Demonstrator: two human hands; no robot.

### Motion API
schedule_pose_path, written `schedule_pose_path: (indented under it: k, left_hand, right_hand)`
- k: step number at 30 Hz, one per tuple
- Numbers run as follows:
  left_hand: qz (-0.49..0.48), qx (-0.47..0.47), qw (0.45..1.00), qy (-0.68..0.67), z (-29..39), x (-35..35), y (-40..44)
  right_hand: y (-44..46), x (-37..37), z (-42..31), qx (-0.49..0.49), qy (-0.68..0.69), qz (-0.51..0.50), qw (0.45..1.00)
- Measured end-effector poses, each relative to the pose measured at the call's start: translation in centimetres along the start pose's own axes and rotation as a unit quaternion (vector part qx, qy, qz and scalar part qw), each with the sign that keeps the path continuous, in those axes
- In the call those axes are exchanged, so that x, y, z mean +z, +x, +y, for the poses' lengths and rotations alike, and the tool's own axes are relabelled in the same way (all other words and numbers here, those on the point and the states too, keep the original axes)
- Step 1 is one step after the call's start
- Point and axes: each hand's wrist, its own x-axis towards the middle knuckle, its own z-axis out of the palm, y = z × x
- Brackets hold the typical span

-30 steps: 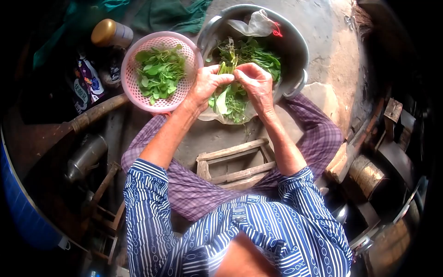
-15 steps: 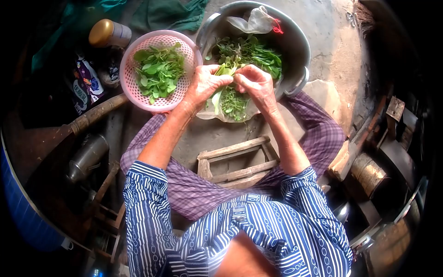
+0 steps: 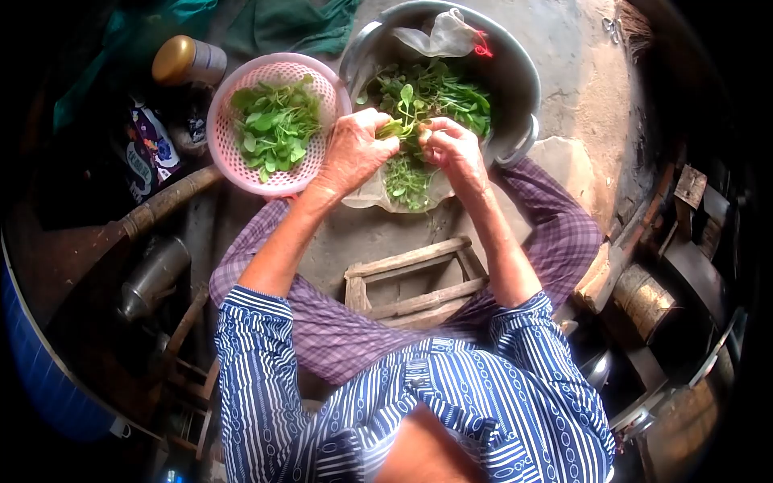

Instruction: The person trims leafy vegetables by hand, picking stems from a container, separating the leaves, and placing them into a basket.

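My left hand (image 3: 358, 151) is closed around some leafy green stems near the front of the metal basin (image 3: 527, 88). A sprig of greens (image 3: 406, 101) stands up between my hands, its round leaves pointing away from me. My right hand (image 3: 453, 150) pinches at the stem side of the greens; its fingertips partly hide what they grip. Behind the hands, more leafy greens (image 3: 463, 101) lie in the basin. Small trimmings (image 3: 408, 185) rest on a pale sheet (image 3: 366, 196) just below my hands. Left of them, a pink colander (image 3: 221, 157) holds a pile of picked leaves (image 3: 276, 129).
A clear plastic bag (image 3: 447, 36) with a red tie lies in the basin. A gold-lidded jar (image 3: 189, 60) is at upper left, a low wooden stool frame (image 3: 415, 266) between my legs. Wood pieces (image 3: 644, 302) lie at right, a metal cylinder (image 3: 157, 274) at left.
My hands have moved slightly apart. The sprig now stands upright between them, with its leaves showing above the fingers. The colander and basin stay in place.
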Motion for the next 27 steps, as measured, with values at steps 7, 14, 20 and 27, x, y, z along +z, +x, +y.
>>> schedule_pose_path:
  k: [7, 14, 20, 27]
  left_hand:
    - [-0.046, 0.073, 0.988, 0.126, 0.2, -0.3, -0.4]
    - [-0.064, 0.141, 0.972, 0.178, 0.2, -0.5, -0.2]
    - [-0.086, 0.159, 0.968, 0.173, -0.1, -0.9, -0.1]
    - [-0.080, 0.187, 0.965, 0.166, -0.1, -0.6, -0.2]
  right_hand:
    - [-0.2, -0.4, -1.6, 0.017, -0.197, -0.126, 0.972]
    - [-0.4, -0.1, -2.2, 0.028, -0.303, -0.108, 0.946]
    - [-0.4, -0.3, -2.8, 0.047, -0.372, -0.153, 0.914]
    - [-0.5, -0.4, -0.8, -0.017, -0.317, -0.139, 0.938]
